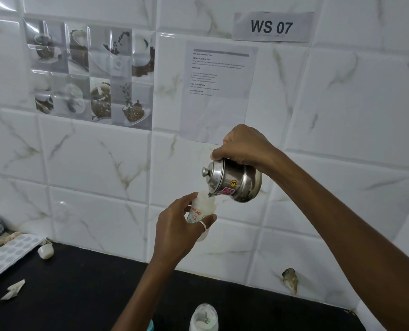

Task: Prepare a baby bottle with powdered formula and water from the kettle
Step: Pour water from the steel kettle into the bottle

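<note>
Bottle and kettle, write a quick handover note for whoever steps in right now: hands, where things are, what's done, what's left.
Left hand: grip around the open bottle, held up above the counter.
Right hand: holds the steel kettle tilted, spout at the bottle mouth.
Second bottle, with white contents, stands on the counter at the near edge. A small white cap lies at the left, by the wall.
Done: bottle open, pouring under way. The fill level cannot be told.
Left: finish pouring, set the kettle down, close and mix.

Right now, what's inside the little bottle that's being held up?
The baby bottle looks milky white through its wall, and the kettle spout dips into its open mouth. The left hand covers the lower part, so the fill level is hidden.
</note>
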